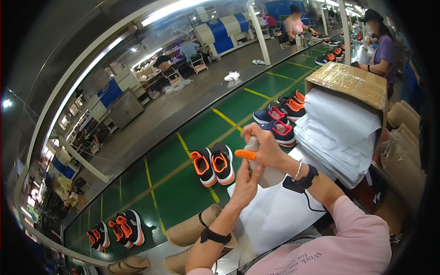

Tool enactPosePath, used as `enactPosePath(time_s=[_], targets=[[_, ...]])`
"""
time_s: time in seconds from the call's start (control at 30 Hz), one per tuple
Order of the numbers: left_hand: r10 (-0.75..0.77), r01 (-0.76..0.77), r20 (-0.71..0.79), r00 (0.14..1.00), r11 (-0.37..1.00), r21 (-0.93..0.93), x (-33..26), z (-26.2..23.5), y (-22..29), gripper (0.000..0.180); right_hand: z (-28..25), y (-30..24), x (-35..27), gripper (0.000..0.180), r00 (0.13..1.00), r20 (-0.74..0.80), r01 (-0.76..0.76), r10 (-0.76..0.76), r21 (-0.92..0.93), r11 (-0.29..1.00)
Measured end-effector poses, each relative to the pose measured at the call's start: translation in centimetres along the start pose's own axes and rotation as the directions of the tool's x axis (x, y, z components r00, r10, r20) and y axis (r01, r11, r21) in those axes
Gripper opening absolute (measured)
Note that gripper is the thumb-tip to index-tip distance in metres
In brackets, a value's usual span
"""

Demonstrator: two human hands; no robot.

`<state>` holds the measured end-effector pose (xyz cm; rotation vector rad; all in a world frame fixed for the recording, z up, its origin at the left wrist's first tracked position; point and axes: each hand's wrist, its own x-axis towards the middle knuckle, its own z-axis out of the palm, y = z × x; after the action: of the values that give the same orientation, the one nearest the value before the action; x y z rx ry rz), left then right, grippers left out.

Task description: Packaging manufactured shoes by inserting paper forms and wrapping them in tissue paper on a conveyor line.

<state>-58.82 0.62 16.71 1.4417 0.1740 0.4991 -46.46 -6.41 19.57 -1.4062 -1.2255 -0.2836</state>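
Over a white sheet (275, 213) at the table's near edge, both my hands close on a greyish piece of paper or card (252, 145). My right hand (268, 149), an orange cover on one finger, wraps its upper part with bent fingers. Lower down, my left hand (245, 187) has its fingers against the same piece, partly hidden behind it. Just left of my hands, a pair of black shoes with orange linings (213, 166) stands on the green conveyor belt (169, 183). Navy shoes with pink linings (278, 130) stand beyond my right hand.
A cardboard box (348, 80) spills a stack of white paper sheets (337, 137) on the right. Nested brown card inserts (195, 227) lie beside my left forearm. More black and orange shoes (128, 229) stand at the belt's left. A co-worker in purple (384, 57) stands beyond the box.
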Motion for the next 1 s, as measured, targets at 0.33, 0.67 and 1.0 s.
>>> enactPosePath(time_s=[0.33, 0.67, 1.0], targets=[[-0.051, -0.038, -0.286, 0.957, 0.954, -0.297, 3.3, -10.4, -0.3, 0.026, 6.3, 3.5, -1.6, 0.06, 0.877, 0.352, -0.388, 0.325, 0.124, 0.913], [-0.206, 0.712, -0.69, 0.694, 0.332, 0.618, 12.5, -25.0, -12.5, 0.063, 10.9, 9.2, -2.1, 0.056, 0.684, 0.535, -0.49, 0.496, -0.167, 0.856], [0.23, -0.085, -0.01, 0.973, 0.398, 0.913, 8.7, -25.3, -11.1, 0.05, 14.1, 7.9, 1.8, 0.049, 0.427, 0.61, -0.514, 0.668, -0.443, 0.734]])
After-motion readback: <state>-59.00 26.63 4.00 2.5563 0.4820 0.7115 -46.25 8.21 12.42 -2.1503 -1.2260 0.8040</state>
